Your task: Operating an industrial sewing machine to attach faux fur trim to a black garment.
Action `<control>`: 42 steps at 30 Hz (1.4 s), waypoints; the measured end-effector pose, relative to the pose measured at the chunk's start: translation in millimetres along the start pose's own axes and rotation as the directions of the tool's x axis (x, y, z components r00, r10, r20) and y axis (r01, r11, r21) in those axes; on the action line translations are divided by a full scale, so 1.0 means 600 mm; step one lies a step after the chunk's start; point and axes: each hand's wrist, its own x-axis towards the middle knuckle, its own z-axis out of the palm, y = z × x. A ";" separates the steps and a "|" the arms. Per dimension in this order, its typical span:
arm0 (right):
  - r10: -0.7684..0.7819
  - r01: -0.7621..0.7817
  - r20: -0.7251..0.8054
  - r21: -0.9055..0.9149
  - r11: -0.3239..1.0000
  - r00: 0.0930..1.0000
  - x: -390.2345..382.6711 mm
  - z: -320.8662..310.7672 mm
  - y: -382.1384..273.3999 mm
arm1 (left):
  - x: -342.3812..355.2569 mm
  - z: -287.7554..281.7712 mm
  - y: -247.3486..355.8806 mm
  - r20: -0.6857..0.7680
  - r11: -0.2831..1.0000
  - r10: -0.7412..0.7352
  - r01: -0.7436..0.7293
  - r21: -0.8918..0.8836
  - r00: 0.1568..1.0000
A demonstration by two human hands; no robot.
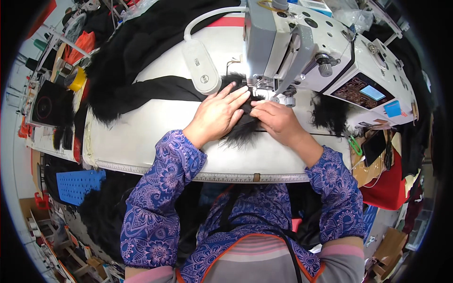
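A black garment piece with furry trim (241, 131) lies under the needle area of a white and grey sewing machine (264, 42). My left hand (218, 112) rests flat on the black fabric, its fingers stretched toward the presser foot. Just right of the needle, my right hand (278, 120) has its fingers bent together on the fabric's edge, pinching it. From beneath the left hand a black fabric strip (160, 89) runs left into a larger black fur-edged heap. The fabric directly under the foot is partly hidden by fingers and machine.
A white lamp (203, 68) on a bent arm hangs close above my left fingers. The machine's control panel (361, 92), green-handled snips (355, 145) and a dark phone (374, 147) are at right. A measuring tape (217, 177) lines the table's front edge. Black fur (329, 113) lies right of the needle.
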 end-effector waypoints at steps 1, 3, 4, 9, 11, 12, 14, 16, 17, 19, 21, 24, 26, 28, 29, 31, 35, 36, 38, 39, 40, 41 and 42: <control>0.035 -0.034 0.002 -0.033 0.999 0.999 -0.002 -0.003 0.003 | 0.008 0.002 -0.004 0.002 1.000 0.003 -0.003 -0.002 1.000; 0.060 -0.059 0.012 -0.088 0.994 0.998 -0.005 -0.013 0.008 | 0.025 0.005 -0.012 0.046 0.997 -0.037 0.040 -0.072 0.998; 0.083 -0.080 0.020 -0.143 0.987 0.996 -0.006 -0.018 0.010 | 0.035 0.002 -0.017 0.075 0.995 -0.071 0.077 -0.071 0.995; 0.085 -0.100 -0.064 -0.273 0.957 0.994 0.003 -0.015 0.019 | 0.068 -0.008 -0.050 0.091 0.988 -0.084 0.094 -0.119 0.992; 0.096 -0.113 -0.064 -0.365 0.924 0.993 -0.002 -0.010 0.025 | 0.074 -0.007 -0.047 0.007 0.990 -0.066 0.066 -0.125 0.998; 0.148 -0.178 -0.139 -0.240 0.954 0.979 -0.004 -0.001 0.027 | 0.068 -0.008 -0.045 -0.129 0.996 0.028 -0.039 -0.082 0.991; 0.209 -0.235 -0.207 -0.111 0.966 0.956 -0.005 0.005 0.028 | 0.061 -0.007 -0.030 -0.400 0.965 0.242 -0.263 0.003 0.884; 0.147 -0.178 -0.178 -0.178 0.968 0.973 -0.004 0.002 0.025 | 0.046 -0.005 -0.002 -0.393 0.936 0.279 -0.340 -0.094 0.876; 0.147 -0.179 -0.178 -0.178 0.968 0.973 -0.003 0.003 0.022 | 0.040 -0.005 0.013 -0.360 0.927 0.300 -0.359 -0.108 0.884; -0.016 0.000 -0.027 -0.507 0.862 1.000 -0.001 0.003 0.015 | 0.029 0.000 0.017 -0.312 0.938 0.256 -0.313 -0.147 0.915; 0.015 0.000 0.026 -0.498 0.867 1.000 -0.001 -0.002 0.014 | 0.020 0.002 0.012 -0.247 0.961 0.193 -0.234 -0.147 0.950; -0.006 0.032 0.062 -0.429 0.903 0.998 0.004 -0.021 0.007 | 0.011 0.002 0.006 -0.223 0.967 0.219 -0.241 -0.078 0.950; -0.051 0.064 0.043 -0.371 0.927 0.998 -0.001 -0.032 0.010 | 0.014 -0.003 0.010 -0.209 0.968 0.220 -0.239 -0.072 0.953; -0.014 0.019 0.039 -0.119 0.993 0.999 -0.006 -0.034 0.017 | 0.015 -0.004 0.011 -0.192 0.969 0.220 -0.236 -0.065 0.956; -0.013 0.017 0.037 -0.119 0.993 0.999 -0.006 -0.033 0.017 | 0.015 -0.002 0.012 -0.166 0.976 0.203 -0.214 -0.050 0.965; 0.003 -0.003 0.008 -0.028 1.000 1.000 -0.004 -0.034 0.013 | 0.020 -0.004 0.013 -0.141 0.980 0.189 -0.196 -0.035 0.972; 0.040 -0.040 -0.006 -0.043 0.998 0.999 -0.002 -0.031 0.010 | 0.025 -0.013 0.013 -0.163 0.971 0.216 -0.229 -0.063 0.963; 0.064 -0.062 0.020 -0.068 0.996 0.998 -0.001 -0.032 0.008 | 0.022 -0.013 0.011 -0.155 0.969 0.222 -0.236 -0.076 0.963; 0.090 -0.085 0.045 -0.096 0.992 0.995 -0.001 -0.034 0.008 | 0.021 -0.012 0.011 -0.144 0.972 0.217 -0.227 -0.056 0.966; 0.086 -0.081 0.045 -0.092 0.992 0.995 -0.002 -0.033 0.009 | 0.021 -0.011 0.011 -0.133 0.976 0.210 -0.216 -0.035 0.969; 0.080 -0.076 0.045 -0.088 0.993 0.996 -0.002 -0.031 0.010 | 0.021 -0.009 0.009 -0.133 0.975 0.211 -0.218 -0.035 0.968; 0.081 -0.077 0.044 -0.088 0.993 0.996 -0.003 -0.029 0.011 | 0.020 -0.005 0.006 -0.163 0.979 0.200 -0.202 0.004 0.966; 0.034 -0.032 0.026 -0.093 0.995 0.999 -0.005 -0.027 0.013 | 0.021 -0.003 0.005 -0.194 0.982 0.189 -0.184 0.043 0.963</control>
